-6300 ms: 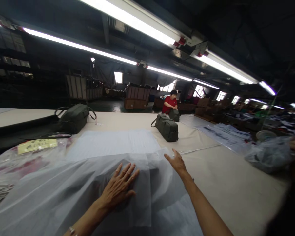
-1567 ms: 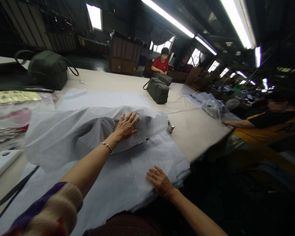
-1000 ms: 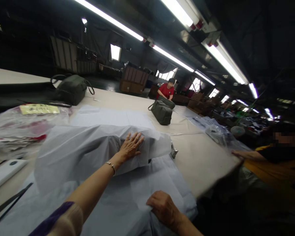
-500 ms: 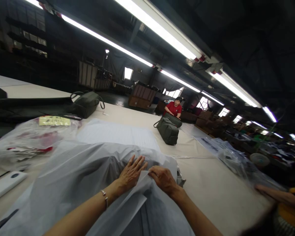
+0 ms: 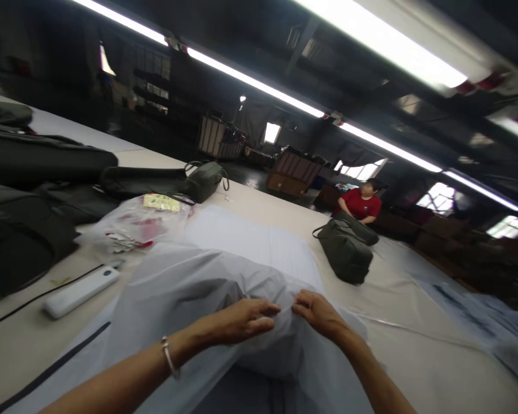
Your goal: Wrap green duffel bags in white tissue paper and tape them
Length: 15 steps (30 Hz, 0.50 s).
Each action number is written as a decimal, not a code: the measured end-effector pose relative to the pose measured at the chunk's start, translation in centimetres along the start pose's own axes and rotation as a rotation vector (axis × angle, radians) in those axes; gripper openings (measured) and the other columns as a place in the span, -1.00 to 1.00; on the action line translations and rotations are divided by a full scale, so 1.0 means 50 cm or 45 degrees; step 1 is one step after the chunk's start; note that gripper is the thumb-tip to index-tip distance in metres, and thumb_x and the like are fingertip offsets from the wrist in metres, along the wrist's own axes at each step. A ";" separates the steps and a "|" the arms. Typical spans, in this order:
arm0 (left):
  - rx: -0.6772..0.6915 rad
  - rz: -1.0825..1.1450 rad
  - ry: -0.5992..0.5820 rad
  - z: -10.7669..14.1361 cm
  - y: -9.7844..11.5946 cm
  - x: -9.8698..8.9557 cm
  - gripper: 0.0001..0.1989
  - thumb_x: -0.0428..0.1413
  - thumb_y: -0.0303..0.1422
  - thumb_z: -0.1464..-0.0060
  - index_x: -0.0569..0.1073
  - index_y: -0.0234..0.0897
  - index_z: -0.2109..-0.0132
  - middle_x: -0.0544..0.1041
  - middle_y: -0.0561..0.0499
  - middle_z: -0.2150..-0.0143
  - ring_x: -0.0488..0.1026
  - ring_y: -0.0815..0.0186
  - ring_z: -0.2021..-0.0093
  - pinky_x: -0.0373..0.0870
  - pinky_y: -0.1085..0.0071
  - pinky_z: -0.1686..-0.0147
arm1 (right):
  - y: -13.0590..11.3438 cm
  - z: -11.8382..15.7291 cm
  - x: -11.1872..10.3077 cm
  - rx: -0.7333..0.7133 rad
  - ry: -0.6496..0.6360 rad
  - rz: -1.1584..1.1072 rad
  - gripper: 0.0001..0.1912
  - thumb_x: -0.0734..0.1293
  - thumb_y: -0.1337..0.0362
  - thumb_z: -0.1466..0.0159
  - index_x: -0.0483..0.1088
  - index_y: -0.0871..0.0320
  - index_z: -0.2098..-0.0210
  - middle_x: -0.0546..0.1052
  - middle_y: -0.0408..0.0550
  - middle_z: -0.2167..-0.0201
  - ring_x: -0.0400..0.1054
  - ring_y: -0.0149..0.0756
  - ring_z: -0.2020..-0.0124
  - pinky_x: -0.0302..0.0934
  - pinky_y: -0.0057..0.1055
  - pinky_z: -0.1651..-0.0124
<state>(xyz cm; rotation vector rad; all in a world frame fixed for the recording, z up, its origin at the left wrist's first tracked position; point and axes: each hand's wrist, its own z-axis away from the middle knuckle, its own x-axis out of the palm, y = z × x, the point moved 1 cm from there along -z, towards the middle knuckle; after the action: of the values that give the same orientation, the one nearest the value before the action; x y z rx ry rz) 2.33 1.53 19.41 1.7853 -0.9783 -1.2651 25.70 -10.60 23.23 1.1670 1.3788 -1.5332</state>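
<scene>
The head camera looks forward and down across the table point(image 5: 440, 368).

Bare forearms point(image 5: 125, 371) angle inward; left hand point(image 5: 252, 320) extended, right hand point(image 5: 317, 313) curled, the two near, not touching.

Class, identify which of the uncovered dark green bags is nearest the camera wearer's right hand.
The front bag of the pair by the person in red: it sits just beyond the right hand; its partner is behind, the other bags farther left.

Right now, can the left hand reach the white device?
Likely yes: the white device lies uncovered on the table, off to the left of the left hand, with only pale sheeting seemingly between.
</scene>
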 end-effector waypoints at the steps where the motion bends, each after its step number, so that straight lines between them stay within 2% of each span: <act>1: -0.085 0.019 -0.061 0.034 0.007 -0.016 -0.47 0.09 -0.18 -0.18 0.28 -0.12 -0.27 0.45 -0.07 -0.19 0.42 0.17 -0.14 0.36 0.28 -0.11 | 0.009 -0.008 0.002 0.006 -0.027 -0.021 -0.74 0.24 0.18 -0.25 0.33 0.10 0.55 0.41 -0.15 0.48 0.31 -0.28 0.36 0.16 -0.36 0.24; 4: -0.337 -0.171 -0.146 0.161 0.019 -0.038 -0.04 0.34 -0.11 0.16 0.13 -0.04 -0.36 0.43 -0.06 -0.21 0.41 0.02 -0.15 0.34 0.19 -0.13 | 0.029 -0.022 0.006 0.037 -0.130 -0.100 -0.73 0.24 0.11 -0.25 0.33 0.09 0.52 0.42 -0.16 0.47 0.30 -0.28 0.37 0.16 -0.37 0.27; 5: -0.433 -0.280 -0.124 0.204 0.019 -0.036 0.03 0.37 -0.14 0.24 0.10 -0.02 -0.37 0.41 -0.06 -0.23 0.39 -0.02 -0.16 0.32 0.16 -0.14 | 0.033 -0.024 0.006 0.046 -0.158 -0.127 -0.72 0.23 0.09 -0.26 0.33 0.09 0.51 0.43 -0.16 0.46 0.30 -0.28 0.37 0.16 -0.38 0.27; 6: -0.532 -0.386 -0.087 0.244 0.018 -0.031 0.03 0.37 -0.21 0.24 0.10 0.00 -0.36 0.41 -0.05 -0.23 0.39 -0.04 -0.16 0.31 0.15 -0.14 | 0.036 -0.025 0.006 0.053 -0.177 -0.148 -0.70 0.23 0.07 -0.26 0.32 0.09 0.51 0.43 -0.16 0.46 0.30 -0.28 0.36 0.16 -0.38 0.26; 8: -0.713 -0.577 -0.011 0.310 0.013 -0.020 -0.20 0.26 -0.38 0.14 0.25 0.00 -0.29 0.49 -0.04 -0.14 0.42 -0.01 -0.10 0.32 0.16 -0.09 | 0.039 -0.023 0.005 0.062 -0.199 -0.176 -0.68 0.22 0.04 -0.27 0.29 0.09 0.52 0.41 -0.16 0.46 0.29 -0.28 0.36 0.16 -0.38 0.26; 10: -0.848 -0.712 0.022 0.357 0.007 -0.015 -0.52 0.10 -0.49 0.08 0.49 -0.05 -0.03 0.58 -0.01 0.07 0.49 0.07 0.05 0.37 0.22 0.01 | 0.040 -0.020 0.004 0.068 -0.200 -0.185 -0.66 0.21 0.02 -0.27 0.27 0.09 0.52 0.40 -0.16 0.46 0.29 -0.28 0.36 0.16 -0.38 0.26; 12: -0.898 -0.723 0.050 0.391 -0.003 -0.017 -0.74 0.02 -0.47 0.00 0.54 -0.11 0.23 0.59 0.02 0.24 0.52 0.14 0.20 0.39 0.26 0.11 | 0.040 -0.015 0.004 0.083 -0.188 -0.187 -0.66 0.21 0.02 -0.28 0.27 0.09 0.51 0.39 -0.16 0.46 0.28 -0.27 0.36 0.16 -0.37 0.25; 13: -0.899 -0.665 0.077 0.407 -0.011 -0.017 -0.79 0.02 -0.42 -0.04 0.53 -0.10 0.25 0.59 0.03 0.24 0.52 0.14 0.20 0.40 0.27 0.13 | 0.039 -0.012 0.004 0.094 -0.179 -0.190 -0.67 0.21 0.03 -0.28 0.27 0.09 0.51 0.39 -0.16 0.46 0.28 -0.27 0.36 0.16 -0.37 0.25; 14: -0.888 -0.578 0.115 0.422 -0.024 -0.014 -0.79 0.05 -0.35 -0.06 0.53 -0.06 0.17 0.60 0.04 0.17 0.52 0.13 0.15 0.41 0.26 0.10 | 0.038 -0.009 0.003 0.105 -0.167 -0.196 -0.67 0.21 0.03 -0.28 0.27 0.09 0.50 0.39 -0.16 0.46 0.27 -0.27 0.36 0.16 -0.37 0.25; 15: -0.863 -0.479 0.143 0.437 -0.041 -0.006 -0.68 0.12 -0.27 -0.03 0.49 0.02 0.02 0.58 0.05 0.04 0.51 0.10 0.06 0.41 0.23 0.04 | 0.035 -0.006 0.003 0.111 -0.156 -0.202 -0.68 0.21 0.04 -0.28 0.28 0.09 0.50 0.39 -0.16 0.46 0.27 -0.27 0.36 0.16 -0.37 0.25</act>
<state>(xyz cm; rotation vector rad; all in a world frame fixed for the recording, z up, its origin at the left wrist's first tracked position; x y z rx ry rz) -18.34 -0.15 12.23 1.4962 -0.1016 -1.4748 27.37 -10.56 22.56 1.0167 1.3604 -1.7625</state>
